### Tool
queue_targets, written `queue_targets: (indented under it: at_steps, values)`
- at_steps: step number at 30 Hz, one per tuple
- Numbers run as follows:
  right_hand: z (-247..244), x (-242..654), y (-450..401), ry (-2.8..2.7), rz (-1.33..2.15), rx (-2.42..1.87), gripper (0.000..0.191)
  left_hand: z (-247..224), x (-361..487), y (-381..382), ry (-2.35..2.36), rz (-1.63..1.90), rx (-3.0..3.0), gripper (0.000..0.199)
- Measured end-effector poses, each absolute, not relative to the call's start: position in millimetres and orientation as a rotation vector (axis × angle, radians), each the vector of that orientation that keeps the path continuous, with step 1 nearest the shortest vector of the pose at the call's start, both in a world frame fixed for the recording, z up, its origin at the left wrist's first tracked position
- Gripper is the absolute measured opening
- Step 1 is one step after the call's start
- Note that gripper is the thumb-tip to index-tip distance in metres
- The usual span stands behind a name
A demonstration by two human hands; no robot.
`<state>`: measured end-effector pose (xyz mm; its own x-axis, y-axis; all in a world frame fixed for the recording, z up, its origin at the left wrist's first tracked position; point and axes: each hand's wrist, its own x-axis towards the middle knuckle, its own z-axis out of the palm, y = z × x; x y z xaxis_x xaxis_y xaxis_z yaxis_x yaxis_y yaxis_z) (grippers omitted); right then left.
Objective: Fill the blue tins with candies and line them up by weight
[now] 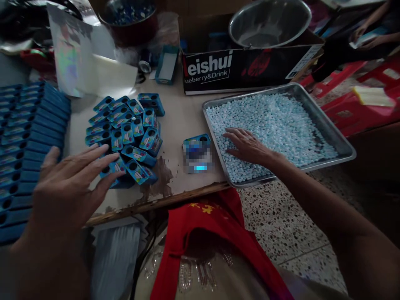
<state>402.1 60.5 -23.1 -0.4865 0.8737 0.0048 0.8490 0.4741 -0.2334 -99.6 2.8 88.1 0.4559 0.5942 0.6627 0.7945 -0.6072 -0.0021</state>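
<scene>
My left hand, fingers spread and holding nothing, hovers at the near left edge of a loose pile of small blue boxes with round holes. My right hand rests with fingers stretched out on small pale blue and white pellets, which look like candies. They fill most of a shallow metal tray. Between pile and tray sits a single blue box over a pixelated object with a bright cyan patch; its kind is obscured.
Rows of blue boxes are stacked at far left. Behind the tray, a metal bowl stands on a black printed carton. A dark red pot and silvery sheet are at the back. Another person's hands show top right, near red stools.
</scene>
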Motion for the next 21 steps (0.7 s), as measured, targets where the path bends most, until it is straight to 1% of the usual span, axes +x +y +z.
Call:
queue_targets:
  at_steps: [3, 6, 10, 14, 17, 19, 21]
  values:
    - [-29, 388, 79, -2.611, 0.344, -1.416, 0.051, 99, -75, -6, -1.167, -0.859, -2.471, 0.059]
    - [-33, 372, 92, -2.646, 0.321, -1.399, 0.037, 105, -58, -13, -1.159, -0.835, -2.514, 0.061]
    - [-34, 361, 85, -2.6, 0.26, -1.508, 0.023, 100, -46, -16, -1.165, -0.848, -2.555, 0.062]
    - [-24, 369, 71, -2.593, 0.23, -1.552, 0.013, 84, -35, -12, -1.192, -0.865, -2.643, 0.051]
    - [-16, 376, 69, -2.541, 0.347, -1.585, 0.02, 71, -25, -6, -1.207, -0.863, -2.709, 0.042]
    - [-13, 380, 69, -2.44, 0.472, -1.649, 0.027, 62, -18, -2, -1.241, -0.854, -2.7, 0.039]
    - [-13, 385, 69, -2.314, 0.523, -1.738, 0.029, 53, -13, 1, -1.289, -0.844, -2.677, 0.037]
